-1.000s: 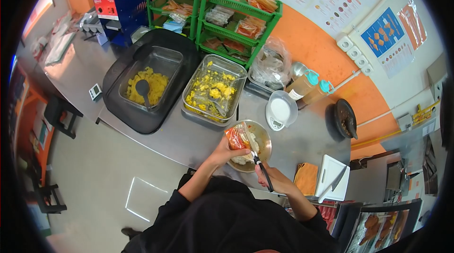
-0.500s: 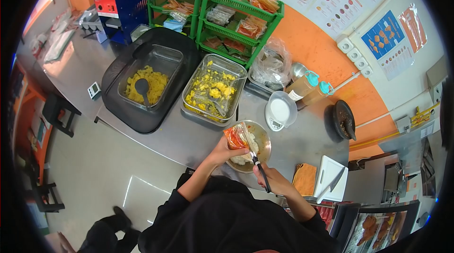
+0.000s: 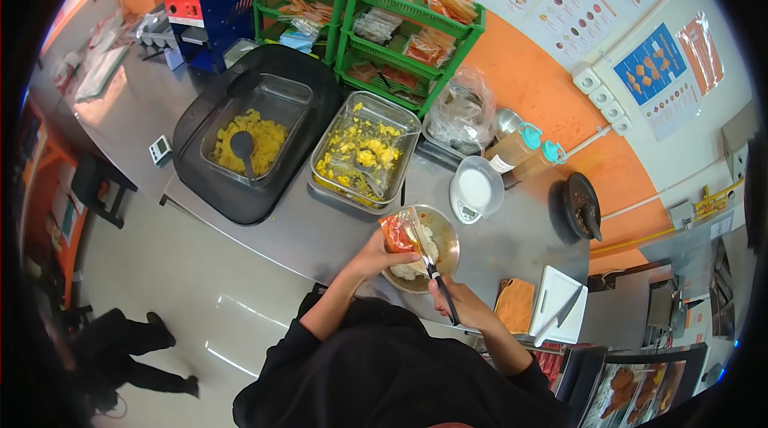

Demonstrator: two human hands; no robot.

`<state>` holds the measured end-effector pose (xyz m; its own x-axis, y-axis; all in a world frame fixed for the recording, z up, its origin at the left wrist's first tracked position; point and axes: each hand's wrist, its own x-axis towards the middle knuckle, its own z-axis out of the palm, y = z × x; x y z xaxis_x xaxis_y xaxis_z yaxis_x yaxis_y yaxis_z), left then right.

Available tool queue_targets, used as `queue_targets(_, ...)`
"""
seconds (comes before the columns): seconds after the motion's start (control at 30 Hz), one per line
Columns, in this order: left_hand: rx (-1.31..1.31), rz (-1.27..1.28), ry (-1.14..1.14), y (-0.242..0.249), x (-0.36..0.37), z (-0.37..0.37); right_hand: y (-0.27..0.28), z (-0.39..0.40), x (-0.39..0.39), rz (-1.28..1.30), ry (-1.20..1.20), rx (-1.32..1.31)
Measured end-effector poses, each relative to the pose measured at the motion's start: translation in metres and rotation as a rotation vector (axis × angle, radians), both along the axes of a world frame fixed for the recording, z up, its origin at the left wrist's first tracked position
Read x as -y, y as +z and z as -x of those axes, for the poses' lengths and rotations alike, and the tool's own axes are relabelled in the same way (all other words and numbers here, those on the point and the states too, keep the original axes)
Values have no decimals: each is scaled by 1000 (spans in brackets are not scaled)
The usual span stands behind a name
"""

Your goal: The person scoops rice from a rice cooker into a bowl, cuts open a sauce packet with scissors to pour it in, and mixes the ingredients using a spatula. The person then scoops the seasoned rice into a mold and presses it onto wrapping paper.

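A clear plastic sachet of red-orange sauce [image 3: 395,234] is gripped in my left hand [image 3: 371,260], held over the near left part of a metal bowl [image 3: 453,249]. My right hand [image 3: 466,305] is closed around the black handles of a pair of scissors [image 3: 443,292]. Their blades point up and away from me, lying along the right side of the sachet. White rice [image 3: 409,272] shows inside the bowl, partly hidden beneath the sachet and scissors.
Beyond the bowl stand a glass tray of yellow food [image 3: 386,204] and a black warmer [image 3: 190,180]. A kitchen scale [image 3: 466,212], sauce bottles [image 3: 512,148] and a stone mortar [image 3: 570,224] are to the right. A knife [image 3: 569,306] rests on a white board [image 3: 552,288]. Another person [image 3: 120,348] is at lower left.
The other person at lower left has shifted further left, with both legs now showing. My hands, the sachet and the scissors keep nearly the same position.
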<state>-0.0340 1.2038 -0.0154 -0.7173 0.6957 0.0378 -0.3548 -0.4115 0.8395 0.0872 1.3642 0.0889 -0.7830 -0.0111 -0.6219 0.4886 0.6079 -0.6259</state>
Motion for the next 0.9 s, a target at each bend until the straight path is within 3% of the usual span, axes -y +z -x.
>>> queue_targets(0.9, 70, -78, 11, -6, 0, -3, -3, 7, 1, 96, -15, -1)
